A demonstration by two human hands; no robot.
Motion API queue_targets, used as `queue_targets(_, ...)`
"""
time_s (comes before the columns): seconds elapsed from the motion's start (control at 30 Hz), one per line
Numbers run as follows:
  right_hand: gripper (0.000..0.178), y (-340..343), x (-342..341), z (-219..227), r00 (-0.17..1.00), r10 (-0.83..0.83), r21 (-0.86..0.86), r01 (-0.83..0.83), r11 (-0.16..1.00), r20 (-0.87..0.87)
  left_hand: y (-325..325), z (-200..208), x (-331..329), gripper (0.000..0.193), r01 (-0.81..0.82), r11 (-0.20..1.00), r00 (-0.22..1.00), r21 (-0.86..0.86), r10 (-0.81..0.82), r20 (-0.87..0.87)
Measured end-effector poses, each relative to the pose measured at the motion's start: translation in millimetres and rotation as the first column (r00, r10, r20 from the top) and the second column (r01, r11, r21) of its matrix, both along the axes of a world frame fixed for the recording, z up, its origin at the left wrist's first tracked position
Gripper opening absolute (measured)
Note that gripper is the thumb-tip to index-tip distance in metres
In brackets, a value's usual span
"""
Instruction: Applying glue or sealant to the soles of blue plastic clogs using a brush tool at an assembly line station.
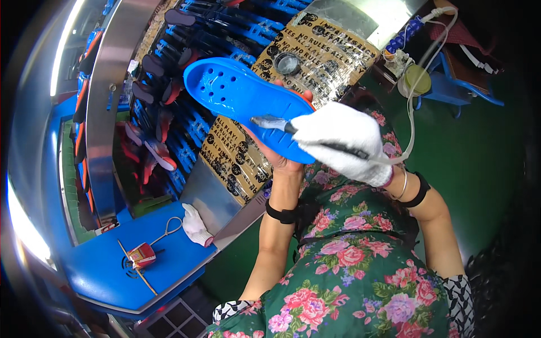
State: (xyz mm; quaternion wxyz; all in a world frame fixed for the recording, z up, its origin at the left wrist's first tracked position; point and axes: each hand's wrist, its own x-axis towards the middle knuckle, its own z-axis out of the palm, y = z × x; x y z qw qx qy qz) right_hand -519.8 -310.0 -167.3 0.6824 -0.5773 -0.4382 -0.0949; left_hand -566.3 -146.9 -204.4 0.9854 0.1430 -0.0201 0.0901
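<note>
A bright blue shoe sole (225, 90) lies tilted across my left hand (284, 160), whose bare fingers wrap under it and show at its right edge. Several small holes pierce its rounded far end, where the surface shines as if wet. In a white knit glove, my right hand (341, 141) is closed round the dark handle of a brush (273, 123). The bristles touch, or hover just over, the middle of the sole; I cannot tell which. From the glove a pale tube (410, 121) runs up toward the far right.
Beyond the sole, a tape-covered cardboard surface (344, 53) carries a small round container (286, 63). Several shoe parts sit on blue racks (191, 132) at left. On the blue counter (96, 242) lie a white glove (195, 226) and a red box (142, 256). A green-lidded bucket (416, 80) stands right.
</note>
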Motion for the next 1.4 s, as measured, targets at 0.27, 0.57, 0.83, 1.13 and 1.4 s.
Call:
queue_targets(0.27,0.014,-3.3,-1.7,-8.4,0.985,0.125,0.043,-0.120,0.992,-0.121,2.4,9.2,-3.0,0.099,0.041,0.999,0.999,0.000,-0.041,0.004)
queue_targets(0.57,0.019,-12.0,-4.3,-14.7,0.979,0.173,0.009,-0.173,0.985,-0.109,11.1,10.4,-4.5,0.112,0.127,0.992,0.992,-0.005,-0.127,0.019)
queue_targets(0.83,0.017,-21.9,-14.8,-8.3,0.902,0.351,-0.031,-0.370,0.928,-0.252,18.8,5.5,-5.3,0.108,0.194,0.976,0.981,0.097,-0.195,-0.002)
queue_targets(1.13,0.018,-24.4,-24.6,-16.7,0.902,0.363,-0.030,-0.379,0.925,-0.235,28.8,1.8,-14.0,0.112,0.340,0.938,0.940,0.067,-0.341,0.006)
queue_targets(1.4,0.024,-24.0,-21.7,-11.2,0.994,0.079,-0.153,-0.066,0.986,0.082,32.1,13.7,-14.5,0.115,0.412,0.895,0.906,0.173,-0.380,-0.189)
